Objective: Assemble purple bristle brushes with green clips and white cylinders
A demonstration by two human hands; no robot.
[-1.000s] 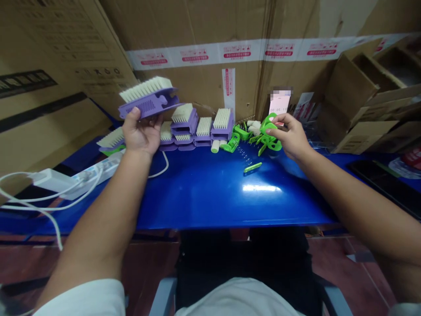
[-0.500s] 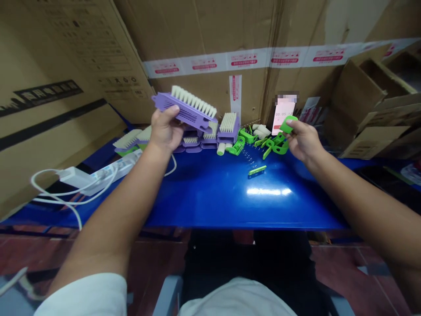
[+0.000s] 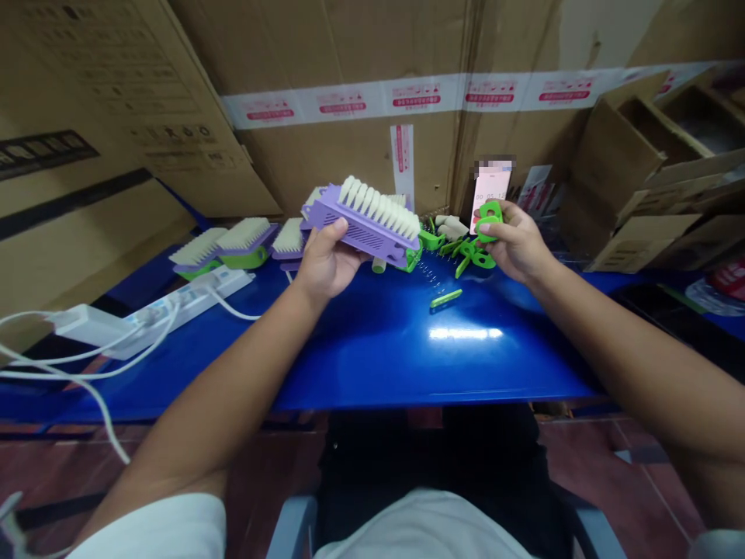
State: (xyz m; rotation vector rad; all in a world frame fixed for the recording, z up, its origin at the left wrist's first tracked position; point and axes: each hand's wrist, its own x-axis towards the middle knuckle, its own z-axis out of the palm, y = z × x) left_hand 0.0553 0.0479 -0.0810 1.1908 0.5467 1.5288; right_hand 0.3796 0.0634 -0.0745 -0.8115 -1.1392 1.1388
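Observation:
My left hand [image 3: 331, 260] is closed around one end of a purple brush head [image 3: 364, 231], holding it above the table with its white bristles facing up and away. Between the thumb and fingers of my right hand [image 3: 515, 239] is a green plastic bracket [image 3: 490, 217] with a round hole in it. Just past that hand lie more green plastic parts [image 3: 478, 255] in a loose heap. A thin coil spring [image 3: 429, 272] and a narrow green strip [image 3: 446, 300] rest on the table. Other purple brush heads behind the held one are partly hidden.
On the blue table [image 3: 361, 349], brushes with green undersides [image 3: 244, 237] stand at the left, beside a white power strip [image 3: 174, 310] with cables. A phone [image 3: 489, 190] leans against the cardboard wall [image 3: 349, 46]. Cardboard boxes [image 3: 628, 171] stand at the right.
The camera view has shifted slightly. My left hand has brought the purple brush head right and lower, toward the middle. My right hand has turned the green bracket, so its hole now shows.

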